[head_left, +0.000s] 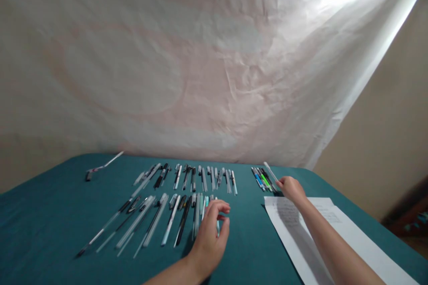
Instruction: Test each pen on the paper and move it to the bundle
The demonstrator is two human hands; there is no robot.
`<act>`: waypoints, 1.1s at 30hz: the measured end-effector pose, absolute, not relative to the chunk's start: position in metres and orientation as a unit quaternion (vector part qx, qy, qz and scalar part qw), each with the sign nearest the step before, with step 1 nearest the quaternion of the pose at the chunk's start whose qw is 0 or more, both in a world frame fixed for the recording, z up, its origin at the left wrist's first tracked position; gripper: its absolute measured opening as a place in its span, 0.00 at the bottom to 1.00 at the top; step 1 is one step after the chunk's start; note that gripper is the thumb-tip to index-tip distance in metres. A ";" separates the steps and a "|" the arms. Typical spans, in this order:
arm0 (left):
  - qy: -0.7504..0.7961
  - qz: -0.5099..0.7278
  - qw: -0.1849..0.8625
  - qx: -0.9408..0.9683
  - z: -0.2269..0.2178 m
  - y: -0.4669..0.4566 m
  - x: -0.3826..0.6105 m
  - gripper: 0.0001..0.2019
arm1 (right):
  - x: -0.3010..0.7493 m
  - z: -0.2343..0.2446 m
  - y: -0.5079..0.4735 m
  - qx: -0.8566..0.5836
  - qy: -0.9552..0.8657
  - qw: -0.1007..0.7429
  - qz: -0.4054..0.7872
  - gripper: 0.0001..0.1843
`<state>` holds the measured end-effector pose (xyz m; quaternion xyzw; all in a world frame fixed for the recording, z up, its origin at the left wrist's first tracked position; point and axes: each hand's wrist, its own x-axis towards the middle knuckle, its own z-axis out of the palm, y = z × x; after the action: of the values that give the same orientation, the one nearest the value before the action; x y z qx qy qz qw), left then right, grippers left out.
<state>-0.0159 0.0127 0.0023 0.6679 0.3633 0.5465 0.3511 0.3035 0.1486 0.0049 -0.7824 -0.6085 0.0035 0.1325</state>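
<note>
My right hand [291,189] is closed on the lower end of a pale, whitish pen [269,171], which tilts up and to the left. Right beside that pen lies a group of pens with blue, green and dark barrels [262,180]. My left hand [214,227] hovers over the right end of the front row of pens, fingers curved and a gap between thumb and fingertips, with nothing seen in it. It partly hides the pens beneath. That front row holds clear barrels, caps and refills, among them a black pen [183,221] and a white pen [170,220].
A back row of disassembled pens [204,179] runs across the dark green table [50,227]. White sheets with writing [354,249] lie under my right forearm. A thin white object with a dark end [104,165] rests at the far left. A pale sheet [200,62] hangs behind.
</note>
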 end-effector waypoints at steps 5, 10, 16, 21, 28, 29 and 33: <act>0.363 0.524 0.337 0.692 0.007 0.011 -0.017 0.10 | 0.320 -0.011 0.163 -0.819 -0.564 0.101 0.034 0.15; 0.367 0.512 0.332 0.702 0.005 0.012 -0.017 0.09 | 0.323 -0.018 0.170 -0.823 -0.558 0.093 0.052 0.15; 0.362 0.509 0.329 0.708 0.005 0.013 -0.016 0.10 | 0.317 -0.014 0.164 -0.815 -0.567 0.108 0.046 0.19; 0.369 0.502 0.325 0.711 0.006 0.012 -0.017 0.10 | 0.288 0.001 0.160 -0.788 -0.598 0.143 0.019 0.18; 0.384 0.503 0.328 0.701 0.006 0.013 -0.016 0.09 | 0.202 0.001 0.166 -0.709 -0.681 0.173 0.058 0.16; 0.386 0.503 0.328 0.700 0.005 0.013 -0.016 0.10 | 0.191 -0.001 0.166 -0.705 -0.685 0.174 0.063 0.16; 0.394 0.501 0.325 0.699 0.003 0.014 -0.016 0.09 | 0.162 -0.008 0.169 -0.697 -0.692 0.169 0.081 0.16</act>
<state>-0.0157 0.0137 0.0031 0.6992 0.3939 0.5007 0.3246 0.1618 0.1693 -0.0083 -0.6973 -0.6918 0.0809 0.1692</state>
